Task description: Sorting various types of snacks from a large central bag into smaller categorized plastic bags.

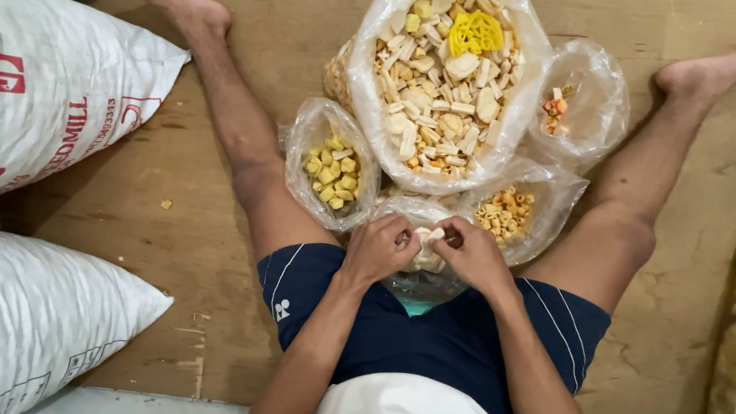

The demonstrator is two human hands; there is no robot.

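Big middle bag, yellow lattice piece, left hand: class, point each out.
big middle bag [381, 26], head view, its clear plastic wall.
yellow lattice piece [476, 33], head view, its centre.
left hand [378, 250], head view, its back.

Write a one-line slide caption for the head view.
Both hands pick pale snack pieces from a small clear bag, below a large mixed bag.

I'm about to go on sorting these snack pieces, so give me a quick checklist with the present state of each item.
1. Left hand on the white pieces: ok, fingers curled on them.
2. Right hand on the same pieces: ok.
3. Small clear bag under the hands open: ok.
4. Big mixed bag open and upright: ok.
5. Side bags of yellow pieces and orange rings open: ok.
6. Firmness of each grip: cannot tell.
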